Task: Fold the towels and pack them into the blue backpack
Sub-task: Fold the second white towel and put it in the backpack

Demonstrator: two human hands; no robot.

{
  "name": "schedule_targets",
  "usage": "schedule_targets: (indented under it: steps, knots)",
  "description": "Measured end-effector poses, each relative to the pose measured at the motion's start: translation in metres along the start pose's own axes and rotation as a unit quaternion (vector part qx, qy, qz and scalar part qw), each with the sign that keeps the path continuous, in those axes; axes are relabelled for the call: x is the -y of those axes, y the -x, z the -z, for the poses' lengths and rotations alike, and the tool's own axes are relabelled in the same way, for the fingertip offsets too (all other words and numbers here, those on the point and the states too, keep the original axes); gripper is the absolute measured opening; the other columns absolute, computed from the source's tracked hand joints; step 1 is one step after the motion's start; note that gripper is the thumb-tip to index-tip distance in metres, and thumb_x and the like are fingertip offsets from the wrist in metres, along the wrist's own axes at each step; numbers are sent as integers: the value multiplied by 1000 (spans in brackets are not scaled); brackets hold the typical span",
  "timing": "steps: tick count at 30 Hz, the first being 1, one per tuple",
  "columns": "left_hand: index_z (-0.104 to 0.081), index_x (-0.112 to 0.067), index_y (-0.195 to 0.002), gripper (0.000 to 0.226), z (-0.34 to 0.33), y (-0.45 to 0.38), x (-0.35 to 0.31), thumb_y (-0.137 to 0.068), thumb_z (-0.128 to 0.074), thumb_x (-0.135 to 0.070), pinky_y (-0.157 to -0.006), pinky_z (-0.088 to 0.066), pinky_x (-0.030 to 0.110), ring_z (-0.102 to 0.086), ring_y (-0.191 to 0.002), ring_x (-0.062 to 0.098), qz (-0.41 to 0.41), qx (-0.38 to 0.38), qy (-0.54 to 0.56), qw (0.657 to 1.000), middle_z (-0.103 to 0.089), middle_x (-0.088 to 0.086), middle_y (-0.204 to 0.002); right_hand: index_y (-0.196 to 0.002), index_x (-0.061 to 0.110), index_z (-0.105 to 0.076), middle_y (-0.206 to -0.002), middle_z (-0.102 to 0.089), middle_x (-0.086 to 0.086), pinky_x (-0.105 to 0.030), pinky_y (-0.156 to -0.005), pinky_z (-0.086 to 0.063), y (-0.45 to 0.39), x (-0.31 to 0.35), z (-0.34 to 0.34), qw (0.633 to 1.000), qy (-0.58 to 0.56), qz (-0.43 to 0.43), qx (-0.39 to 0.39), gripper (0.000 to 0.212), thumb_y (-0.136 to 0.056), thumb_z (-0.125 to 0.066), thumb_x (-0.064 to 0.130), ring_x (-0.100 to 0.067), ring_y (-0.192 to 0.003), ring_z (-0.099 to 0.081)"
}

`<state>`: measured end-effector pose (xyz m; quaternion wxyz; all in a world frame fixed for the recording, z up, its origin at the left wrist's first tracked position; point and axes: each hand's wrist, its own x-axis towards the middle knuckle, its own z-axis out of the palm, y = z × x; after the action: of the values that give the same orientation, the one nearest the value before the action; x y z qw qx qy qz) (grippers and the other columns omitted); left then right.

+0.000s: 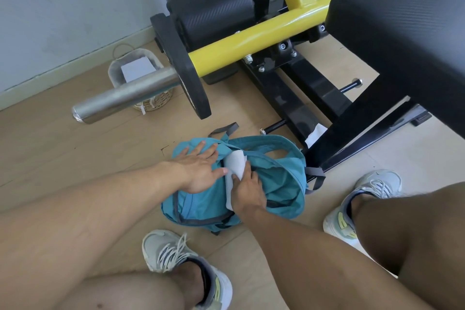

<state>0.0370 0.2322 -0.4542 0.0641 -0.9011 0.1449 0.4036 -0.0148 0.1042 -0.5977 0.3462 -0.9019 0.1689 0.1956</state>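
The packing step is in hand. A soft teal-blue fabric backpack (274,181) lies slumped on the pale wood-look floor (50,148), between the person's two grey-and-white laced trainers and just in front of the black base of a yellow-framed weight machine (251,35). The right hand (247,194) grips a folded white towel (235,166), thumb curled over its near face and the fingers wrapped behind it, and the towel's far end sits at the dark slit of the backpack's opening, partly in by the look of it; how deep it reaches is hidden by the cloth. The left hand (201,171) lies flat, fingers straight and spread, pressing the backpack's near-left flap down against the floor beside the opening, grasping nothing.

Whether other towels are already inside cannot be seen, and no loose towel shows on the floor.

The next move probably calls for pushing the towel down along the opening while the flat hand keeps the limp fabric from sliding or bunching. The mouth looks narrow and floppy, so the towel could snag on its edge or come unfolded; lifting the flap's edge to widen the gap may help.

A small woven basket (143,78) stands by the wall at the floor's far-left edge, behind the machine's chrome bar.
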Motion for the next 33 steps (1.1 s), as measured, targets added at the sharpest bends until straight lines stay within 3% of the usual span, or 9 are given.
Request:
schedule_targets:
  steps: [3, 9, 17, 23, 29, 33]
  knots:
    - [6, -18, -162, 73, -2, 0, 5, -106, -15, -60, -128, 6, 41, 24, -154, 16, -8, -1, 6, 1000, 20, -6, -169, -162, 21, -8, -156, -36, -8, -45, -111, -33, 0, 1, -1, 1000, 5, -11, 7, 66, -107, -28, 51, -28, -139, -36]
    - [6, -18, -163, 83, 11, -1, 6, -104, -41, -52, -128, 5, 38, 21, -156, 18, -36, -54, 3, 998, 19, -1, -170, -159, 16, -18, -155, -38, -9, -43, -117, -25, -1, 2, 4, 998, 58, -16, -11, 71, -104, -28, 59, -27, -142, -32]
    - [5, -12, -163, 85, 32, 5, -9, -104, -45, -49, -129, 0, 38, 15, -157, 21, -29, -85, 27, 996, 13, 2, -171, -162, 13, -9, -161, -28, -6, -40, -120, -23, 14, 4, 24, 998, 52, 22, -20, 79, -103, -29, 62, -26, -146, -26]
    - [-12, -9, -162, 70, 49, 20, -37, -107, -45, -38, -128, -7, 36, 5, -159, 23, -56, -123, 86, 987, -9, 5, -171, -163, 13, -6, -165, -23, -5, -39, -122, -23, 19, 8, 46, 996, 30, 68, -40, 76, -105, -28, 58, -25, -151, -21]
    - [-6, -11, -163, 67, 66, 31, -46, -109, -40, -32, -128, -2, 33, 4, -159, 18, -69, -180, 155, 969, 1, 2, -172, -161, 13, -15, -162, -29, -6, -42, -119, -30, 22, 20, 101, 986, 26, 129, -99, 68, -106, -34, 49, -27, -145, -28]
    - [-25, -25, -161, 58, 83, 51, -55, -107, -45, -33, -127, -15, 33, -16, -156, 13, -93, -295, 243, 919, -21, -10, -168, -162, 15, -13, -160, -30, -5, -41, -116, -33, 25, 36, 149, 973, 22, 177, -147, 67, -107, -36, 44, -26, -143, -30]
